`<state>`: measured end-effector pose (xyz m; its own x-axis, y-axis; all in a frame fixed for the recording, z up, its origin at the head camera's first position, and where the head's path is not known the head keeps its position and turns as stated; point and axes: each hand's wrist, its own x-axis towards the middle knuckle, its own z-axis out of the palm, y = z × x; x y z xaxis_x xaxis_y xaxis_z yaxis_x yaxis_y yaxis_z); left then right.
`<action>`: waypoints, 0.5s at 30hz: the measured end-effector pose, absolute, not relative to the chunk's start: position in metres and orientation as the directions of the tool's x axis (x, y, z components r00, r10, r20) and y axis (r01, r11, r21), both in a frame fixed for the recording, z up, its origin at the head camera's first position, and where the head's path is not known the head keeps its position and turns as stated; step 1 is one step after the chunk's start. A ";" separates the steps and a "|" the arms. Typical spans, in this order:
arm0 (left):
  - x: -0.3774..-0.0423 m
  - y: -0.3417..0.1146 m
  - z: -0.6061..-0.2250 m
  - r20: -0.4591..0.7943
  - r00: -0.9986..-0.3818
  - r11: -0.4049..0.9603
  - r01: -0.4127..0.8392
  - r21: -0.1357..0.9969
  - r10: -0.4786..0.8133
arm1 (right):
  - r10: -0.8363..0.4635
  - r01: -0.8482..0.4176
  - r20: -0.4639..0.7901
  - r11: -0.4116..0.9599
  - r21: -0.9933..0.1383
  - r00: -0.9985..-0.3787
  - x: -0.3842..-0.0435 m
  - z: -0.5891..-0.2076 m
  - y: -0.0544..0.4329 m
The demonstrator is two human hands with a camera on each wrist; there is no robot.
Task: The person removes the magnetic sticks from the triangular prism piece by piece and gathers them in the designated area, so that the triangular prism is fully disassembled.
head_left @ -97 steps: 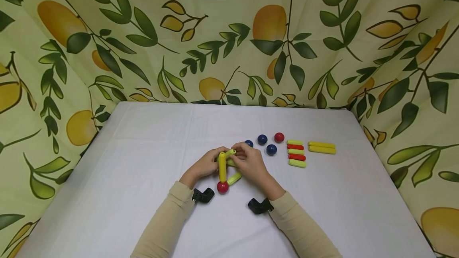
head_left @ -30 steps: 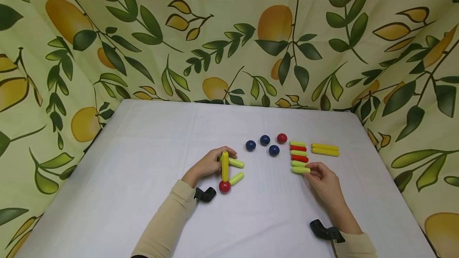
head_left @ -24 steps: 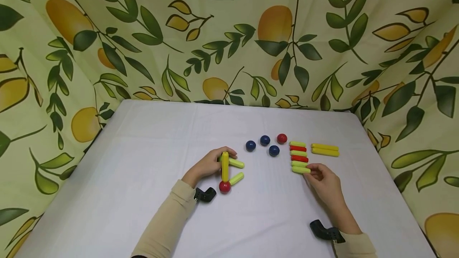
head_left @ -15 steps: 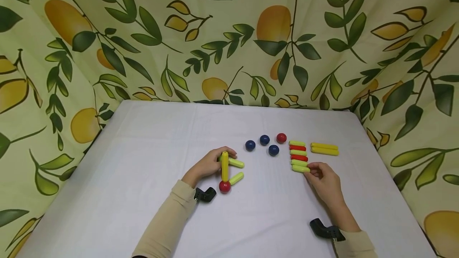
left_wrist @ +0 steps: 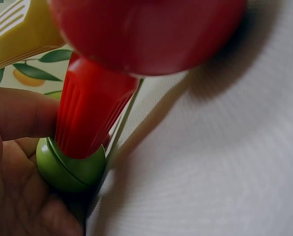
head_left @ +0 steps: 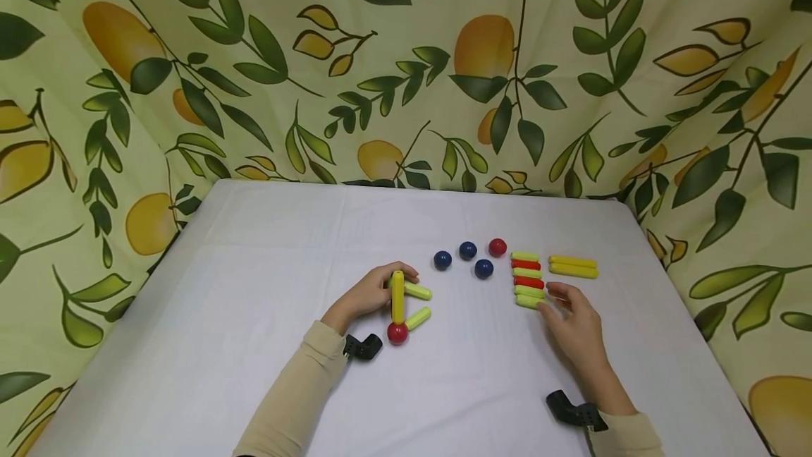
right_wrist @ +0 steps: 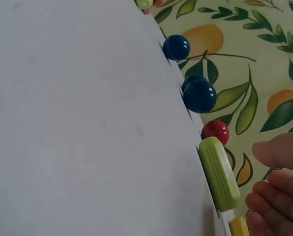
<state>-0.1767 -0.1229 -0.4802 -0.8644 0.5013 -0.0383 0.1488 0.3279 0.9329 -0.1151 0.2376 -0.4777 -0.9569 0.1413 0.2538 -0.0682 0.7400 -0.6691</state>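
Observation:
In the head view my left hand grips the far end of a ball-and-stick magnetic construction. A red ball forms its near corner, with a yellow stick rising from it. Two light-green sticks point right, one a lower stick at that ball. The left wrist view shows my fingers around a green ball and against a red stick joining it to the red ball. My right hand, fingers parted and holding nothing, hovers beside the nearest light-green stick of a row.
Behind that green stick lie further green and red sticks side by side. Two yellow sticks rest to their right. Several blue balls and a loose red ball sit left of the row, on the white-covered table.
My right hand has moved from the construction to the right, carrying a light-green stick to the row's near end. Its fingers have now let go and spread. My left hand has stayed in place.

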 end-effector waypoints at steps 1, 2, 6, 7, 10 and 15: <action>-0.176 -0.123 -0.480 -0.041 -0.865 0.328 0.146 0.933 0.501 | 0.130 -0.071 0.240 0.729 -0.681 -0.962 -0.115 -0.476 0.236; -0.176 -0.123 -0.480 -0.039 -0.865 0.328 0.147 0.933 0.501 | 0.116 -0.073 0.227 0.727 -0.683 -0.967 -0.114 -0.475 0.234; -0.175 -0.123 -0.478 -0.037 -0.862 0.325 0.151 0.934 0.506 | 0.036 -0.108 0.185 0.697 -0.709 -0.982 -0.113 -0.466 0.224; -0.175 -0.123 -0.478 -0.035 -0.861 0.324 0.154 0.934 0.508 | 0.015 -0.118 0.177 0.694 -0.710 -0.984 -0.113 -0.464 0.221; -0.175 -0.123 -0.477 -0.031 -0.858 0.326 0.161 0.931 0.513 | -0.048 -0.154 0.165 0.676 -0.721 -0.985 -0.116 -0.457 0.212; -0.176 -0.123 -0.479 -0.025 -0.856 0.326 0.170 0.930 0.516 | -0.164 -0.261 0.203 0.621 -0.739 -0.965 -0.126 -0.449 0.190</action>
<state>-0.1758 -0.1235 -0.4794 -0.8563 0.5159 -0.0247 0.1699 0.3265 0.9298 -0.1257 0.1900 -0.4494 -0.9653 -0.1643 0.2030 -0.2612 0.6212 -0.7389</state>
